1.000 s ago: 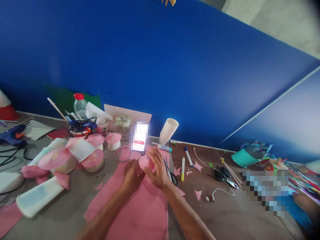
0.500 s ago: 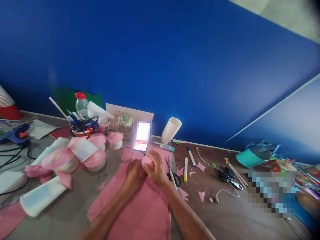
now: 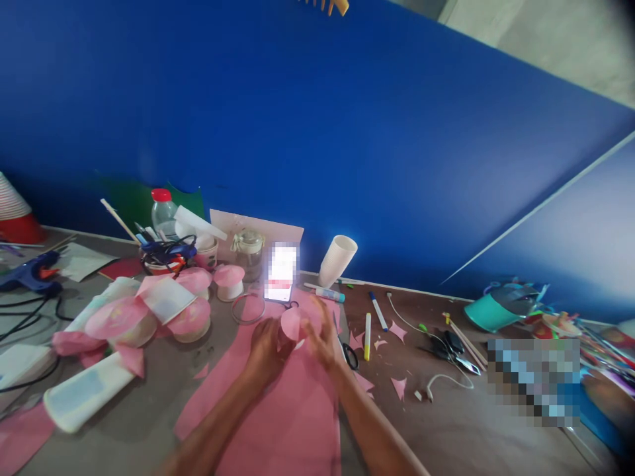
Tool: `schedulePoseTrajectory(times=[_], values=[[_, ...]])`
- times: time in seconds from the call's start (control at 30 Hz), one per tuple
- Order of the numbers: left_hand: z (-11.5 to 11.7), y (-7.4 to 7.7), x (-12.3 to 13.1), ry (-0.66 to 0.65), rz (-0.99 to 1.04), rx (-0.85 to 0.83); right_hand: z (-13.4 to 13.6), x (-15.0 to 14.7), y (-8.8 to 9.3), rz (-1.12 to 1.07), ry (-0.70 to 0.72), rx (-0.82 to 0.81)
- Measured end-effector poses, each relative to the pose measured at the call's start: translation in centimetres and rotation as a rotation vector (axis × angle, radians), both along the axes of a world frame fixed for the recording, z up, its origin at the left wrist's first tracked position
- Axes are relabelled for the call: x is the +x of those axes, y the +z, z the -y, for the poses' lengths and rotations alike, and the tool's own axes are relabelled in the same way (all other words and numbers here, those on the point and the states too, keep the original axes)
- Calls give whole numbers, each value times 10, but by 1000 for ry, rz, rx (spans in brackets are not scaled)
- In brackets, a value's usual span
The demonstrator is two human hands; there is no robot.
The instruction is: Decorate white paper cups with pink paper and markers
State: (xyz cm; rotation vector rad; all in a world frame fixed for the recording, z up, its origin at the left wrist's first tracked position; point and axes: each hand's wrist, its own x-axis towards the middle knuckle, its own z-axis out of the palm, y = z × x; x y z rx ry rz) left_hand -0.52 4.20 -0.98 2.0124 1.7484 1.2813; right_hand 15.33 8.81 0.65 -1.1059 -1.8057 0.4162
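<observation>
Possibly the round pink paper piece (image 3: 290, 323), held over the pink sheet (image 3: 282, 416) in the curled grip of the left hand (image 3: 266, 352), could crease under hard pressure or slip if that hold slackens. With its grip spread beside the piece, the right hand (image 3: 324, 342) could knock the black-handled scissors (image 3: 356, 363) by swinging outward.

Pink piece (image 3: 291, 322) partly behind left grip (image 3: 268, 349)

1. Blue partition (image 3: 317, 132): far side, behind worktop (image 3: 471, 436).
2. Red-capped bottle (image 3: 163, 213): far left.
3. Lidded glass jar (image 3: 248, 250): far, right of bottle.
4. Blue glue gun (image 3: 30, 272): left.
5. Teal container (image 3: 489, 313): far right.
6. White cable (image 3: 451, 377): right, lying loose.
</observation>
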Motion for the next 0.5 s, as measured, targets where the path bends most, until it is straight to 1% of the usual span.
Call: schedulePoseTrajectory(times=[0.17, 0.3, 0.4, 0.5], values=[[0, 4, 0, 14, -2, -25, -7, 52, 0, -2, -178, -14], [-2, 6, -1, 11, 10, -45, 2, 89, -2, 58, -232, -6], [-2, 7, -3, 11, 14, -67, 17, 101, -5, 106, -252, 16], [-2, 7, -4, 32, 18, -93, 31, 102, -6, 155, -261, 44]])
